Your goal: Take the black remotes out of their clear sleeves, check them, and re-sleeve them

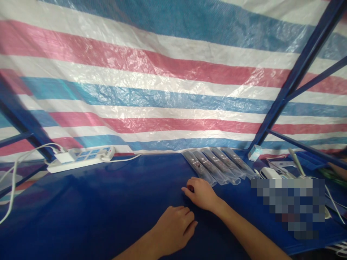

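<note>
Several dark, slim items in clear plastic sleeves (pixel 213 162) lie side by side at the back of the blue table (pixel 103 202). Just in front of their near ends is my right hand (pixel 201 193), its fingers loosely bent and the thumb held apart from them; nothing shows in the gap. Nearer to me, my left hand (pixel 176 229) rests low over the table with its fingers curled in and the thumb close below them. No object is visible in it, and its palm is hidden. Neither hand touches the sleeves.
A white power strip (pixel 81 159) with a plugged-in adapter and cables lies at the back left. Back right are a small light-blue box (pixel 255 153), a white charger-like block (pixel 270 173) and a pixelated patch. Blue frame bars and a striped plastic sheet (pixel 162 90) stand behind.
</note>
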`<act>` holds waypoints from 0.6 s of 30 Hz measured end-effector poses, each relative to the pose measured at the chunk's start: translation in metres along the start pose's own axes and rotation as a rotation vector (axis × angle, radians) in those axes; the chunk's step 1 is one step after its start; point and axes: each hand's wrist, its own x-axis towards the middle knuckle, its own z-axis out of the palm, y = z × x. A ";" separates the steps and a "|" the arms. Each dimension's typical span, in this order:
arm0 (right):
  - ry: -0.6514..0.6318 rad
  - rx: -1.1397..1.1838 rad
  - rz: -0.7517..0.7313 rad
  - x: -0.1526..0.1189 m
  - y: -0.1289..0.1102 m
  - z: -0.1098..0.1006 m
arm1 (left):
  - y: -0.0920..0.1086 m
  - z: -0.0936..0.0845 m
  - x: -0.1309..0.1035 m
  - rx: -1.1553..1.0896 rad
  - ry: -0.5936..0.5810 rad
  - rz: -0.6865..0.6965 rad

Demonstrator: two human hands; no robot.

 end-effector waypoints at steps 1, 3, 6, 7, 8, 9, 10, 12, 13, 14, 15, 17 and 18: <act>-0.005 0.014 0.000 0.000 0.002 -0.001 | 0.000 0.000 0.000 -0.004 -0.002 0.000; -0.009 0.035 -0.008 -0.001 0.004 -0.003 | 0.000 -0.001 0.000 -0.008 -0.009 -0.002; -0.002 0.049 -0.034 -0.003 0.003 -0.002 | 0.000 -0.002 0.001 -0.017 -0.010 -0.012; 0.002 0.051 -0.042 -0.004 0.002 -0.002 | 0.000 -0.002 0.001 -0.021 -0.007 -0.016; 0.004 0.054 -0.049 -0.005 0.001 -0.001 | -0.001 -0.002 0.002 -0.027 -0.004 -0.018; 0.006 0.057 -0.054 -0.006 0.000 -0.001 | -0.001 -0.001 0.002 -0.032 -0.002 -0.020; 0.007 0.060 -0.060 -0.007 -0.001 0.000 | -0.001 -0.001 0.002 -0.037 -0.001 -0.022; 0.008 0.065 -0.075 -0.009 -0.002 0.000 | -0.001 -0.001 0.001 -0.047 0.001 -0.028; 0.006 0.067 -0.081 -0.009 -0.002 0.000 | -0.001 -0.001 0.001 -0.051 0.001 -0.033; 0.003 0.070 -0.086 -0.010 -0.003 0.000 | -0.001 -0.002 0.001 -0.055 -0.001 -0.036; 0.000 0.072 -0.089 -0.010 -0.003 -0.001 | 0.000 -0.002 0.000 -0.058 -0.001 -0.040; -0.010 0.076 -0.086 -0.010 -0.003 -0.001 | 0.000 -0.003 0.000 -0.065 -0.002 -0.044; -0.012 0.078 -0.085 -0.010 -0.003 -0.001 | 0.000 -0.004 0.000 -0.069 -0.002 -0.046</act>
